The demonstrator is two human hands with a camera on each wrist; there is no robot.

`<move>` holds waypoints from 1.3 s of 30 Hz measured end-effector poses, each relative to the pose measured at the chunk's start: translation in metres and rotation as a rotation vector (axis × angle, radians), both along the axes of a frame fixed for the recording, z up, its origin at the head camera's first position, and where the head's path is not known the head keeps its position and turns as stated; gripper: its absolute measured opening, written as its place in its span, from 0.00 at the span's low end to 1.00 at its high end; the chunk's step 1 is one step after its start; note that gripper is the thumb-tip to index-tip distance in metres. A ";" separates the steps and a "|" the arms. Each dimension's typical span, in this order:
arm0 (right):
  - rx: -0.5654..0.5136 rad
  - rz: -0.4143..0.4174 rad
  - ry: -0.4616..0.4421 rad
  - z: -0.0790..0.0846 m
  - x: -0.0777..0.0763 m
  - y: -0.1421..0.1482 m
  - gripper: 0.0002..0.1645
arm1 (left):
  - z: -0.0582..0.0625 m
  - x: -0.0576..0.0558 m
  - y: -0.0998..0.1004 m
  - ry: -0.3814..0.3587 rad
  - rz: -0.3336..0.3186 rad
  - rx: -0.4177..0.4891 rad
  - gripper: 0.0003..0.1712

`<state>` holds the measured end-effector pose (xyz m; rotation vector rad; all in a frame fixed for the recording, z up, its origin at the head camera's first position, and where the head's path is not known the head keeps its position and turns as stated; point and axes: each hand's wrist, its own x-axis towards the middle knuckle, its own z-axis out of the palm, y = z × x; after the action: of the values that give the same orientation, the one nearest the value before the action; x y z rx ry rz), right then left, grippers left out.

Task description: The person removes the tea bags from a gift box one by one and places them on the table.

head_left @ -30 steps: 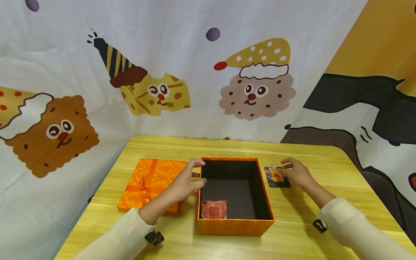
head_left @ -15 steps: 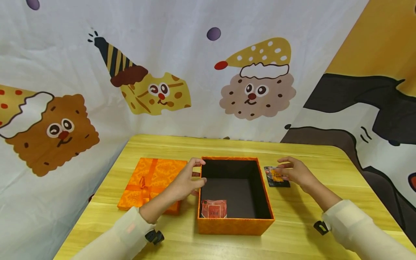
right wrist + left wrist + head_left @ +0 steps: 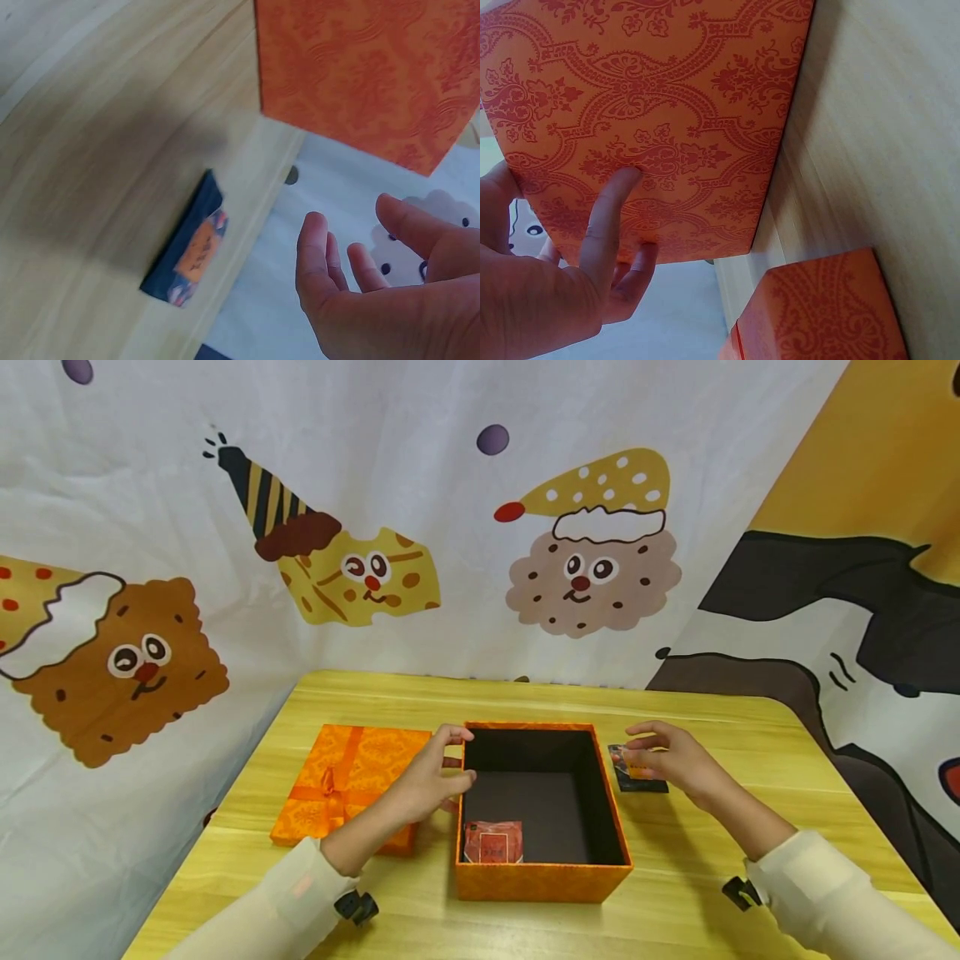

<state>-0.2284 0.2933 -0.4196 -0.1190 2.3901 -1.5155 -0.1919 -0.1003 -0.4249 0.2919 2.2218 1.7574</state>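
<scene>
My left hand [image 3: 431,781] holds the left wall of an orange patterned gift box [image 3: 536,885], with digits over the rim and other fingers against the outside. The left wrist view shows fingertips on that outer wall [image 3: 682,112]. Inside the dark box, a small red packet [image 3: 493,843] leans in the near left corner. To the right of the box, my right hand [image 3: 682,764] hovers over a flat black packet with an orange label [image 3: 641,784], partly hiding it. The right wrist view shows this hand [image 3: 390,292] with loosely bent fingers and nothing between them, apart from the packet [image 3: 187,251].
The orange box lid [image 3: 375,760] with a ribbon bow lies left of the box, partly behind my left forearm. All of this rests on a wooden table [image 3: 540,702]. A cartoon-printed cloth [image 3: 472,652] hangs behind the table's far edge.
My right hand has shifted slightly left toward the box and now covers more of the black packet. The left hand, box, lid and both packets stay in place.
</scene>
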 end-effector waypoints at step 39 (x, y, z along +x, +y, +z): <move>0.010 0.132 0.119 0.065 0.042 -0.055 0.27 | -0.001 -0.001 0.000 -0.002 -0.002 0.007 0.31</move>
<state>-0.1862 0.2382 -0.3544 -0.3665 2.4268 -1.4739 -0.1930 -0.1001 -0.4258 0.2936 2.2133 1.7635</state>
